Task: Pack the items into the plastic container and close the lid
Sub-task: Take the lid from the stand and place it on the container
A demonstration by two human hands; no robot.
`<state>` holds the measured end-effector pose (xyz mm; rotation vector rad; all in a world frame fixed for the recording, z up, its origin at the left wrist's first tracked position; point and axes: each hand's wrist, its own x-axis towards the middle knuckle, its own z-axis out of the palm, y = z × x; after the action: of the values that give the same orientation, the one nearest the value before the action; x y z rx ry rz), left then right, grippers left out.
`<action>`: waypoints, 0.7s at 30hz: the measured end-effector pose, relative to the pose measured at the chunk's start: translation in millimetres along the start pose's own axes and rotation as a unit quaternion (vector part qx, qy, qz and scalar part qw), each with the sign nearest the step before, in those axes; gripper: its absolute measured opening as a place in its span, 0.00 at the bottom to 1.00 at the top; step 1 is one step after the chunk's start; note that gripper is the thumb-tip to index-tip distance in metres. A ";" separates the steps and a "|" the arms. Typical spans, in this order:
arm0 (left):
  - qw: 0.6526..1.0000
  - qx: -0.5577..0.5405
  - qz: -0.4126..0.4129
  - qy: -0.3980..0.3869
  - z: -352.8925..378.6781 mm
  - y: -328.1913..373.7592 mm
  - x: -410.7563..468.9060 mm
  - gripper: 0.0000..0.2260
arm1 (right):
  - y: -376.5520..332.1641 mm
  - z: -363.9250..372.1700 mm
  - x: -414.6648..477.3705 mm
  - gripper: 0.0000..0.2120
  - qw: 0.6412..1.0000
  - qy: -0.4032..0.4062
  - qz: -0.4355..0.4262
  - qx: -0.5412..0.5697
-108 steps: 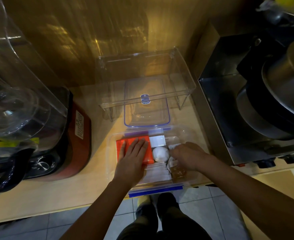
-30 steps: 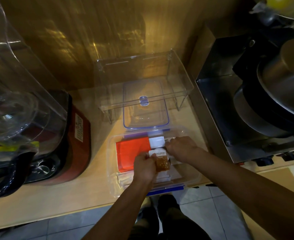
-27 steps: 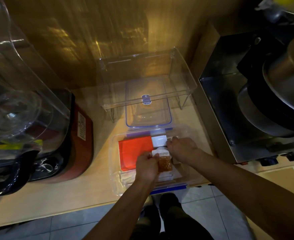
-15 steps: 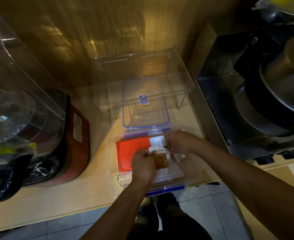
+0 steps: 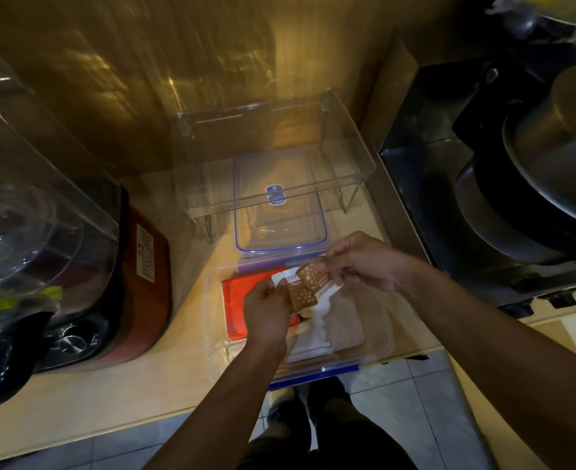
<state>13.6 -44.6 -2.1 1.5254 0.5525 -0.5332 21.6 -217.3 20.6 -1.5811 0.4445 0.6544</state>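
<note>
Dim, warm-toned wide-angle view; light pools at centre, corners fall to near black.

Brightest patch lies on the wall (image 5: 290, 96) at upper centre, with streaked yellow reflections spreading to upper left. Glare lines run along the edges of the clear box (image 5: 273, 157) at centre. The counter (image 5: 76, 395) at lower left is evenly lit; the stove (image 5: 517, 198) at right is deep in shadow, its detail lost. Straight edges bow toward the frame borders. The sachets (image 5: 305, 288) at centre are sharp enough to show print; the jug (image 5: 15, 205) at far left is soft and smeared.
</note>
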 end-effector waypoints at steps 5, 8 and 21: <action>0.999 -0.032 -0.023 -0.032 7.5 0.4 -4.4 0.11 | 6.6 13.9 1.2 0.08 0.998 0.033 0.041 0.023; 0.998 -0.041 -0.033 -0.043 11.5 -0.2 -7.4 0.11 | 9.0 19.9 0.3 0.06 0.996 0.062 0.052 0.033; 0.996 -0.072 0.012 0.055 18.0 -7.9 -5.7 0.15 | 11.1 13.2 -0.8 0.08 0.976 0.118 0.040 0.179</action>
<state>4.3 -62.6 -5.0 1.4282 0.6439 -0.3834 12.1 -205.7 12.3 -1.3041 0.7634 0.4176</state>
